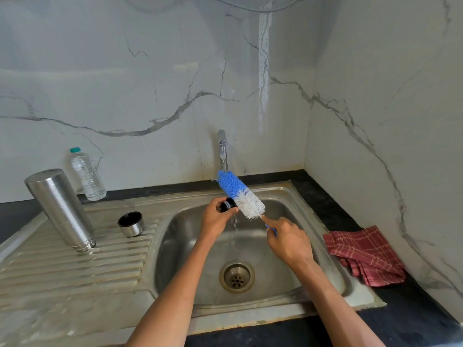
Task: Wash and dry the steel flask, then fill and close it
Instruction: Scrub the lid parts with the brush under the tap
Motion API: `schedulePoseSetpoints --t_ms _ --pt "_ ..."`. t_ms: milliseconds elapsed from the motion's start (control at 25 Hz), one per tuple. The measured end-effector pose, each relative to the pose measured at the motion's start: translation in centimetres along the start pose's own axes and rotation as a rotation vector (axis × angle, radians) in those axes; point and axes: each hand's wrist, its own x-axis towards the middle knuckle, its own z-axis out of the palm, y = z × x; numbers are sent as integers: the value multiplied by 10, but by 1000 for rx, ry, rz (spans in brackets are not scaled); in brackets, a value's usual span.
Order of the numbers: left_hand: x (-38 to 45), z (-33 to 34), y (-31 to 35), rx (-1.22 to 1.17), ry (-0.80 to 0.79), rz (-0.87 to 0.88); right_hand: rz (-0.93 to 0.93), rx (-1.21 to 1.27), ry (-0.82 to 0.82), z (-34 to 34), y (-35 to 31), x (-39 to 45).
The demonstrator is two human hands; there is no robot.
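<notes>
step: washing, judged from the running tap; the flask's small black stopper is being scrubbed over the sink.
left hand: fingers curled round the stopper, holding it under the water stream.
right hand: fingers gripping the blue handle of the brush, bristles touching the stopper.
brush axis: runs from 4 o'clock at the hand up to 10 o'clock at the blue tip.
flask: on the draining board at 9 o'clock of the sink bowl, upside down, mouth on the ribs, base up; long axis leans toward 11 o'clock.
cup lid: just beside the flask, open end up.
next move: probably rinse the stopper, set it to drain, then reach for the red cloth at 3 o'clock.
water bottle: behind the flask, likely for filling.
</notes>
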Motion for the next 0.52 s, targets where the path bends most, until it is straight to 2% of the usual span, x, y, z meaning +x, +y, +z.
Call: schedulePoseSetpoints --t_ms 160,240,400,520 --pt "1 -2 0 -191 92 -126 1 23 -18 -2 8 -4" --pt "4 -3 0 -364 129 -208 -5 25 -20 -3 10 -4" --pt "5 -1 1 -732 81 -385 -12 15 -16 -3 10 -4" --pt "4 0 3 -824 52 -464 -12 45 -27 4 4 -2"
